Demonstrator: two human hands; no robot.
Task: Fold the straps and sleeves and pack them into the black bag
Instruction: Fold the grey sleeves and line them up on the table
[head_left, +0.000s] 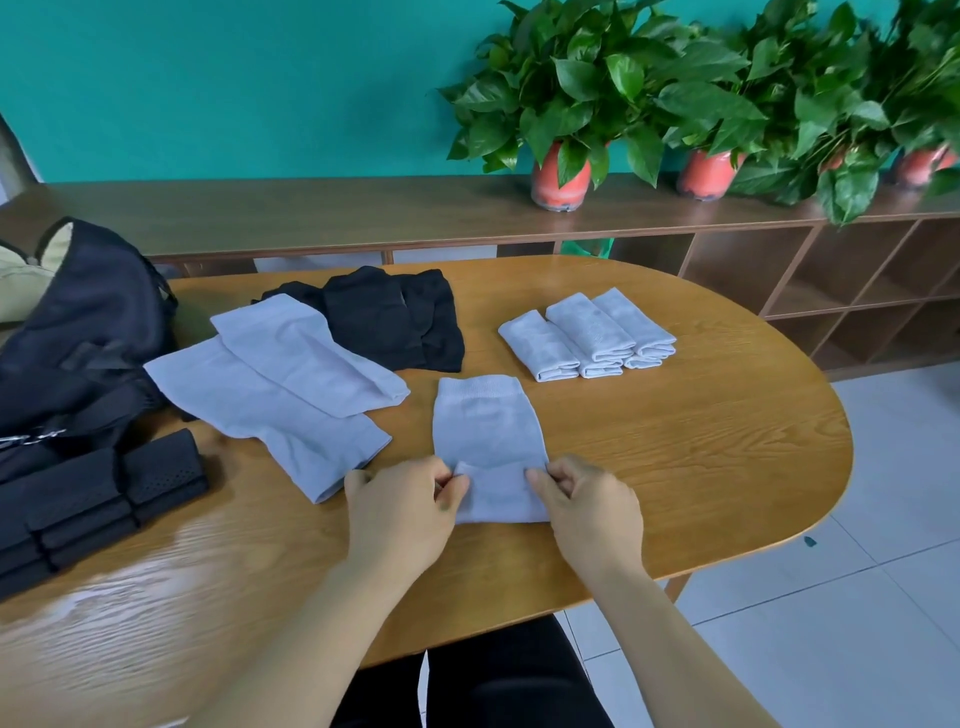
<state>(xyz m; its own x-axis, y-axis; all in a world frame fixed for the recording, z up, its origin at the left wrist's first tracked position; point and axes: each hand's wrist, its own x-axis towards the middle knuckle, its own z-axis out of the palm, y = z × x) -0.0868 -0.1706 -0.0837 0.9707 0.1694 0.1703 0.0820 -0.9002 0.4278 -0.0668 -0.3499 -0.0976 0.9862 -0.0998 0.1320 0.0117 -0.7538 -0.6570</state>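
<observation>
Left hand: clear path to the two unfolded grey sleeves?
Probably yes. The unfolded sleeves lie right beside the left hand, nothing between them, but it pinches the half-folded sleeve and must let go first.

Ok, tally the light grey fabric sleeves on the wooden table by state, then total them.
Flat, unfolded light grey fabric sleeves: 2
Half-folded grey sleeve pinched by left hand and right hand: 1
Folded grey bundles: 3 clear; edges beneath may hide more
Total: at least 6

Office-like room: cubby shelving (753, 270), potted plants (563, 98)
</observation>
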